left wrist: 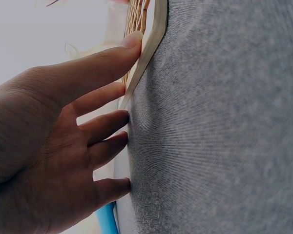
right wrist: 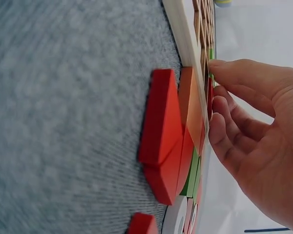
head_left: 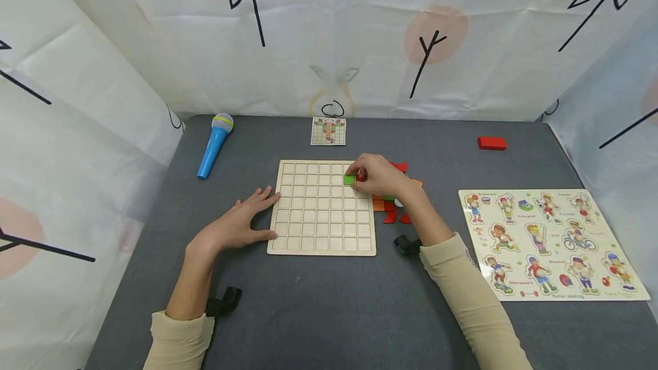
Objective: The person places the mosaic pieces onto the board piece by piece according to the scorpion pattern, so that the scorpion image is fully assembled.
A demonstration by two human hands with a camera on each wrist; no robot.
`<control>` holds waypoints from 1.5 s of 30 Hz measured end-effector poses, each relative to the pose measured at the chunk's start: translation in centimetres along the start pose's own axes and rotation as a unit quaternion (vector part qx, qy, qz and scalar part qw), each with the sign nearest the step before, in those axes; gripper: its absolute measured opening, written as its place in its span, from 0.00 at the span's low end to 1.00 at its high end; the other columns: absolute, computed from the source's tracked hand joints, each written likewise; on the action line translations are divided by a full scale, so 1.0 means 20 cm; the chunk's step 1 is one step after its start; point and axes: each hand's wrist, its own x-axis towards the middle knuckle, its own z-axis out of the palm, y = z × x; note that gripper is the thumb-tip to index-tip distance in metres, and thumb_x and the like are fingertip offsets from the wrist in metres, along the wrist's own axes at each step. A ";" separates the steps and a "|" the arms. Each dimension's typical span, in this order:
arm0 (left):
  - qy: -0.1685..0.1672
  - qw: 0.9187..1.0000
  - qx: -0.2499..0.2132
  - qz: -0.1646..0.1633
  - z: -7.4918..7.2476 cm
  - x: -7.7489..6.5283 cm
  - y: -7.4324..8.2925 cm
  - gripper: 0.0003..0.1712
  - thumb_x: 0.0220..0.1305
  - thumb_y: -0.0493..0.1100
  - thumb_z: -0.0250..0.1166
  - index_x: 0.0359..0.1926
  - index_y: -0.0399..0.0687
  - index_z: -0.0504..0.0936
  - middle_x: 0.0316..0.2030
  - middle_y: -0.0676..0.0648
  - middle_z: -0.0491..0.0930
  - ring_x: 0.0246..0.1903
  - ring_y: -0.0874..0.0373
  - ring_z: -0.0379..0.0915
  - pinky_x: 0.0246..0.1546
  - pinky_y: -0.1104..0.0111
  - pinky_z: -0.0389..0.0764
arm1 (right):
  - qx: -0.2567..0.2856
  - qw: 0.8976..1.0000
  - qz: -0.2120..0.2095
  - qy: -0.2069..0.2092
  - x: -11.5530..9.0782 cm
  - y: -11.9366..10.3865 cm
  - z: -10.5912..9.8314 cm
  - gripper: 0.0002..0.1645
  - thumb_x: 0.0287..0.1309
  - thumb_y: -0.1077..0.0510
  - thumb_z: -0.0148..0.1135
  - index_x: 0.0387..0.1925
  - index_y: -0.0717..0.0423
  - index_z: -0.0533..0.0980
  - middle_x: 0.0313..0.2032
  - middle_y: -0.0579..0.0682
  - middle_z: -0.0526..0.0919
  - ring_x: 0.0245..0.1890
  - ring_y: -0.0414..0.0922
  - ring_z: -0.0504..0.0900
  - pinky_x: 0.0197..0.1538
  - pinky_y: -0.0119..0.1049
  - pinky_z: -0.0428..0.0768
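Observation:
A pale wooden grid board lies on the table. My left hand spreads along its left edge; in the left wrist view the thumb touches the board's side. Near the upper right of the grid, my right hand pinches a green square tile sitting at the cells. A red piece shows beside it, partly hidden under the fingers. Right of the board lies a loose group of red, orange and green pieces, partly covered by the right forearm; a red block stands out in the right wrist view.
A small pattern card lies beyond the board. A blue toy microphone lies at the back left, a red block at the back right. A picture puzzle board covers the right side of the table.

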 end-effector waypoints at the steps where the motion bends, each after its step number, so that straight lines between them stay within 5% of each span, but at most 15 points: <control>1: 0.000 1.000 0.000 0.000 0.00 0.00 0.00 0.54 0.70 0.54 0.76 0.87 0.49 0.58 0.88 0.33 0.46 0.88 0.31 0.37 0.80 0.24 0.42 | 0.001 1.000 -0.001 0.002 0.00 0.00 0.00 0.16 0.68 0.61 0.72 0.56 0.59 0.88 0.48 0.56 0.87 0.46 0.50 0.85 0.54 0.46 0.85; 16: -0.002 1.000 0.003 -0.004 0.00 0.00 0.01 0.53 0.70 0.53 0.76 0.87 0.49 0.58 0.87 0.33 0.46 0.88 0.31 0.37 0.80 0.23 0.42 | 0.045 0.998 0.010 0.052 -0.13 0.17 -0.10 0.20 0.67 0.63 0.73 0.58 0.64 0.86 0.51 0.61 0.89 0.47 0.54 0.88 0.50 0.47 0.85; 32: -0.002 1.000 0.000 -0.003 0.00 0.00 0.00 0.53 0.70 0.52 0.76 0.87 0.48 0.58 0.87 0.33 0.46 0.88 0.31 0.36 0.80 0.23 0.42 | 0.025 0.991 0.099 0.084 -0.23 0.37 -0.22 0.21 0.68 0.64 0.70 0.61 0.63 0.84 0.58 0.66 0.86 0.56 0.60 0.84 0.56 0.53 0.82; 45: -0.001 1.000 -0.002 -0.003 0.00 0.00 0.00 0.54 0.69 0.53 0.76 0.87 0.49 0.58 0.87 0.33 0.46 0.88 0.31 0.36 0.80 0.23 0.41 | 0.019 0.993 0.090 0.070 -0.23 0.45 -0.26 0.17 0.68 0.64 0.69 0.57 0.64 0.86 0.52 0.64 0.90 0.47 0.56 0.85 0.48 0.39 0.79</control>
